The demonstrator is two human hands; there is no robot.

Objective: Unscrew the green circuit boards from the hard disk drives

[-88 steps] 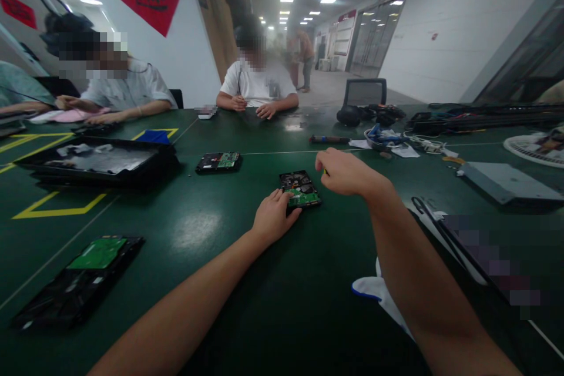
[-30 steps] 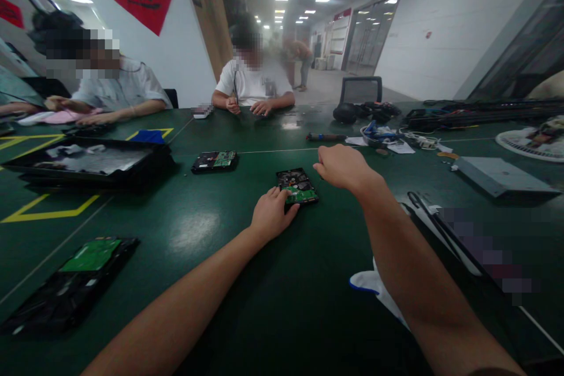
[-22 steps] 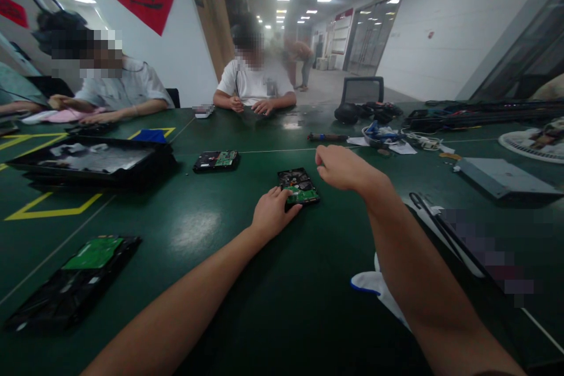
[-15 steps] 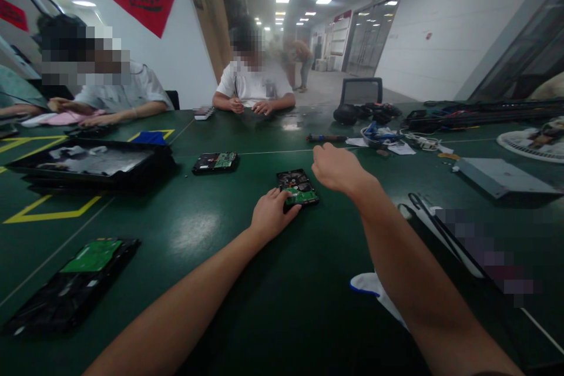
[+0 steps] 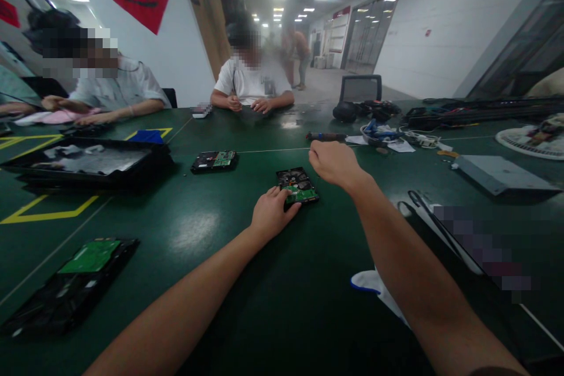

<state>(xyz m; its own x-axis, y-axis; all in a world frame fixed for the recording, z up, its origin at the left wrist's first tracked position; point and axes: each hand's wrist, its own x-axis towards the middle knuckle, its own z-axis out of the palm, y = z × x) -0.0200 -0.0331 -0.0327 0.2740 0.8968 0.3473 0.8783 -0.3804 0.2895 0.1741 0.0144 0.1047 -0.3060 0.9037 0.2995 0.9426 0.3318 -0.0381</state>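
A hard drive with a green circuit board lies in the middle of the table, board side up. My left hand grips its near left edge, fingers over the board and thumb along the near side. Just right of the drive and a little above it, my right hand is closed in a fist. Whatever its fingers hold is hidden. Behind that fist lies a dark stick-shaped tool. Another hard drive rests farther left, and a larger-looking one lies near left.
Stacked black trays stand at the left. A grey metal box, a white round grille and cables occupy the right. A white glove lies beside my right forearm. Two people sit across the table.
My right fist has shifted very slightly left and down. The left hand and the drive stay in place; the whole view has drifted a little.
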